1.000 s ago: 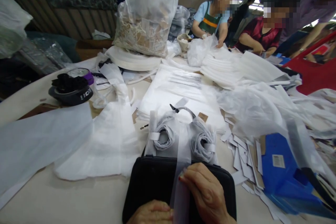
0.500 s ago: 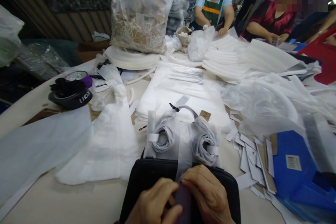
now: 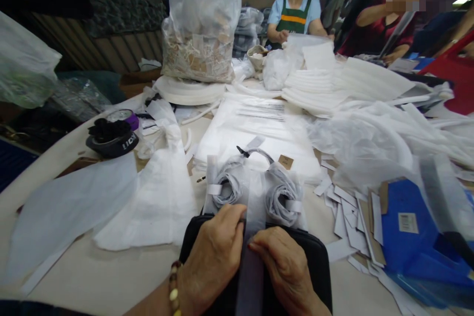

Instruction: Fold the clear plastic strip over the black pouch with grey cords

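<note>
I see my left hand (image 3: pixel 213 256) and right hand (image 3: pixel 287 271) lying flat on the black case (image 3: pixel 318 266) at six o'clock on the tabletop (image 3: pixel 111 281), fingers pinching the translucent strip (image 3: pixel 255 207) between them; two wrapped grey bundles (image 3: pixel 285 197) lie just beyond, toward twelve.

Packing workshop, shared table (image 3: pixel 111 276), plastic bags (image 3: pixel 370 143), aproned co-worker (image 3: pixel 294 15)

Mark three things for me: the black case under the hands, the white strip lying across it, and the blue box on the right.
black case (image 3: pixel 314 261), head view, bare right part of its top.
white strip (image 3: pixel 255 202), head view, upper stretch above the hands.
blue box (image 3: pixel 425 252), head view, middle of its blue face.
</note>
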`<action>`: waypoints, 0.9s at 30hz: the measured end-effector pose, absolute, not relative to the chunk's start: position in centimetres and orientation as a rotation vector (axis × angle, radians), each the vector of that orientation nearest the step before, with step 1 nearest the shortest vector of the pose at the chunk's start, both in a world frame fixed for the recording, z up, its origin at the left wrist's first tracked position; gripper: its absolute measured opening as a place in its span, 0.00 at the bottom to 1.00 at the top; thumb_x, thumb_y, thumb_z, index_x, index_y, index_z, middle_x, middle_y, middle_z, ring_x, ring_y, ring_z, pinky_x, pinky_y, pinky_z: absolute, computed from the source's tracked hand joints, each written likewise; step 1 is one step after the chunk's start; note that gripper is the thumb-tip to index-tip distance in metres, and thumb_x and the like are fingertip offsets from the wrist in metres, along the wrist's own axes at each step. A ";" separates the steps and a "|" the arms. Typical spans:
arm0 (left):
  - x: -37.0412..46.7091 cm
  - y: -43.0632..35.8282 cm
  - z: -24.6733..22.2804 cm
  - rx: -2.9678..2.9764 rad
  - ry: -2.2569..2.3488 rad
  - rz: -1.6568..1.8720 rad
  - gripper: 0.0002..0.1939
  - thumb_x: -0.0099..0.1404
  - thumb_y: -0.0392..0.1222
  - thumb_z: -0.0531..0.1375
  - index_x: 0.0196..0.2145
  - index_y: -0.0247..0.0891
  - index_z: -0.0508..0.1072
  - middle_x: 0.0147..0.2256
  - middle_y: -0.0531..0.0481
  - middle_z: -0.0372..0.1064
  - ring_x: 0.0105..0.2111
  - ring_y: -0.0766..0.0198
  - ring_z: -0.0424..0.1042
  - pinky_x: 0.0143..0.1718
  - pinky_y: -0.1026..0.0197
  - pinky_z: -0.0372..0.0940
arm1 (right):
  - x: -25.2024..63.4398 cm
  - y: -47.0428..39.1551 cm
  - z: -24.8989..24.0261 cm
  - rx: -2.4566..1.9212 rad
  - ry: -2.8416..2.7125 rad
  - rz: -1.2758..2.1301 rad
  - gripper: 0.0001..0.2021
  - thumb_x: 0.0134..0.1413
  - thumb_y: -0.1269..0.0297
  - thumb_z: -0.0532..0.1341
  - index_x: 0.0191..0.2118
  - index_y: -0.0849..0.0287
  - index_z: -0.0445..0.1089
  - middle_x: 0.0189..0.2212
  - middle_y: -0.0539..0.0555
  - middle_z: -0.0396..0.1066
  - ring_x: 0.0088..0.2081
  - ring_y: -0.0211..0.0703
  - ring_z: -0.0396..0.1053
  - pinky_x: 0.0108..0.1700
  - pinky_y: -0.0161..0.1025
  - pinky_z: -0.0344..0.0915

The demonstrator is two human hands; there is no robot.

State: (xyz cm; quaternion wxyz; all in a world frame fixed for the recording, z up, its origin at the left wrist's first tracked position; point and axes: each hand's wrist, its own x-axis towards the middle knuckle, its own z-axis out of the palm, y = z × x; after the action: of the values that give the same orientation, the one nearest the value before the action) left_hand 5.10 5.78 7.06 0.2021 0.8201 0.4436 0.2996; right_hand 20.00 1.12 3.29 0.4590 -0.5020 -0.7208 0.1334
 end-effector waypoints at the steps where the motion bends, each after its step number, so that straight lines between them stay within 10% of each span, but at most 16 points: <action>1: 4.9 6.2 7.0 2.395 1.172 0.875 0.12 0.62 0.27 0.49 0.40 0.34 0.67 0.34 0.47 0.69 0.32 0.62 0.71 0.33 0.60 0.68 | 20.0 1.1 3.3 -1.236 -1.775 0.324 0.09 0.61 0.69 0.54 0.30 0.59 0.66 0.24 0.49 0.67 0.26 0.35 0.65 0.29 0.32 0.61; 16: 2.7 6.2 4.6 3.038 0.590 0.735 0.16 0.69 0.31 0.44 0.46 0.26 0.68 0.45 0.44 0.68 0.45 0.60 0.62 0.44 0.60 0.65 | 20.6 0.8 3.6 -1.119 -1.807 0.388 0.06 0.58 0.75 0.55 0.34 0.59 0.67 0.27 0.50 0.70 0.30 0.36 0.68 0.33 0.32 0.65; 27: 2.4 6.0 3.5 3.032 0.598 0.789 0.16 0.68 0.30 0.45 0.47 0.24 0.67 0.45 0.43 0.67 0.46 0.58 0.61 0.44 0.59 0.63 | 21.0 0.7 5.3 -1.175 -1.598 1.116 0.04 0.56 0.66 0.59 0.33 0.54 0.71 0.25 0.45 0.69 0.28 0.32 0.67 0.32 0.25 0.63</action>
State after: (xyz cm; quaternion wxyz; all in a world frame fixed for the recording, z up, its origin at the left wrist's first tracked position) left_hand 2.42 6.05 3.55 -0.0242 0.9503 0.1874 0.2473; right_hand 21.02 0.66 5.31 0.4195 -0.4687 -0.6375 0.4450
